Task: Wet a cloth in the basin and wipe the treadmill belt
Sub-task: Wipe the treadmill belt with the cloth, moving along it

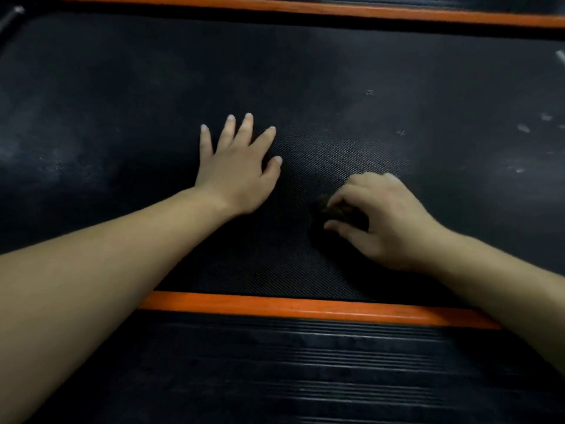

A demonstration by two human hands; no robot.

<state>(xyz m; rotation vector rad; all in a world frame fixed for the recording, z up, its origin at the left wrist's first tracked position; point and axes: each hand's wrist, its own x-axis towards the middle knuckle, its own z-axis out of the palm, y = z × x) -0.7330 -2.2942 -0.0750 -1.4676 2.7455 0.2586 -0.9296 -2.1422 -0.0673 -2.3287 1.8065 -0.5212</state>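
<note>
The black textured treadmill belt (305,87) fills most of the view, with pale dusty smears at its left and right parts. My left hand (237,172) lies flat on the belt with its fingers spread. To its right, my right hand (379,221) curls round a small dark bunched cloth (328,211) and holds it down on the belt. Most of the cloth is hidden under the fingers. The basin is out of sight.
An orange strip (305,309) borders the belt on the near side, with a ribbed black side rail (305,368) below it. A second orange strip (305,9) runs along the far side. White specks (522,128) dot the belt at the right.
</note>
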